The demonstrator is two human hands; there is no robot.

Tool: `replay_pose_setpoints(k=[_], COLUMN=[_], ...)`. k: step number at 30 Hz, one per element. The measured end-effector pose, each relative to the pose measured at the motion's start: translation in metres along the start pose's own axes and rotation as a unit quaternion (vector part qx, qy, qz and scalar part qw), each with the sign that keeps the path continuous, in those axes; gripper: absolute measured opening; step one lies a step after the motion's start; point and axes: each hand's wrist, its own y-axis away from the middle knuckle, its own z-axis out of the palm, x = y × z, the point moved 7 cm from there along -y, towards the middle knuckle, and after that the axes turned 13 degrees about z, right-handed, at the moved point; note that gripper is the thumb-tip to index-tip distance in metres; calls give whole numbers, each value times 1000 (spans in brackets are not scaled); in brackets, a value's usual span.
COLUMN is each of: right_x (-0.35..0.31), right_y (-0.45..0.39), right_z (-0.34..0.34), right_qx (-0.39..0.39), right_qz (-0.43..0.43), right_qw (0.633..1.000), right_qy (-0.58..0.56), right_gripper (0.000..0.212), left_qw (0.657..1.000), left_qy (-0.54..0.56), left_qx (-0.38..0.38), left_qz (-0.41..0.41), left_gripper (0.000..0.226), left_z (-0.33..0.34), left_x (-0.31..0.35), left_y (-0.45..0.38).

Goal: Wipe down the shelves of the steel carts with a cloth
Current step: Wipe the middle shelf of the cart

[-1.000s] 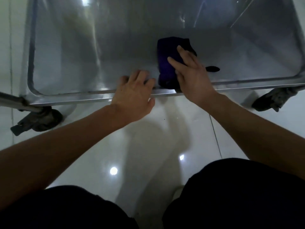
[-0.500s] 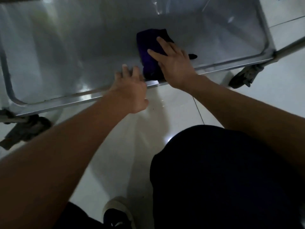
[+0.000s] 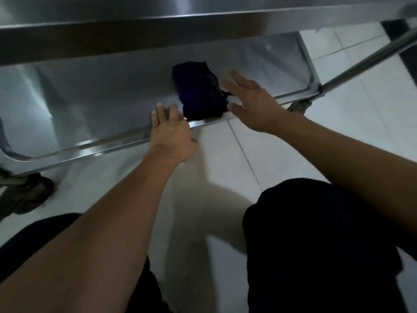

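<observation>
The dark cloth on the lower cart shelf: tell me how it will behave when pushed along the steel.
The dark cloth lies bunched in soft folds, so it will likely flop and crumple rather than stay flat. The lower shelf is smooth, shiny steel, so it should slide easily. It looks light; the right hand, open beside it, could probably move it with flat fingers.

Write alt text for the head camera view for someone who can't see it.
A folded dark purple cloth lies on the low shelf of a steel cart, at its front rim. The right hand, fingers spread, is beside the cloth; the left hand rests on the rim. A higher steel shelf overhangs above.
</observation>
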Motion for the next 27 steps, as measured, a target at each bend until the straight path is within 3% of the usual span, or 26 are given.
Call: replay_pose_setpoints(k=[5, 9, 12, 17, 20, 24, 27], right_x=[-39, -45, -40, -34, -27, -12, 10], right_y=[-47, -85, -95, -85, -89, -95, -97], right_z=[30, 63, 74, 77, 76, 72, 68], right_qx=[-8, -47, 3, 92, 99, 92, 93], right_qz=[-56, -35, -18, -90, -128, -147, -153], right_qw=[998, 998, 1000, 991, 987, 984, 982], right_qy=[31, 18, 24, 33, 13, -45, -55], right_gripper=[57, 58, 59, 58, 53, 50, 48], left_qw=[999, 997, 996, 990, 982, 979, 969], left_qy=[21, 20, -7, -21, 2, -16, -26], left_qx=[36, 62, 81, 133, 172, 146, 197], left_qz=[-18, -31, -26, -49, -84, -141, -145], left_gripper=[81, 76, 66, 47, 35, 29, 19], left_z=[9, 10, 3, -8, -21, -32, -38], left_x=[-6, 0, 0, 4, 8, 16, 41], left_y=[1, -4, -9, -8, -12, -33, -56])
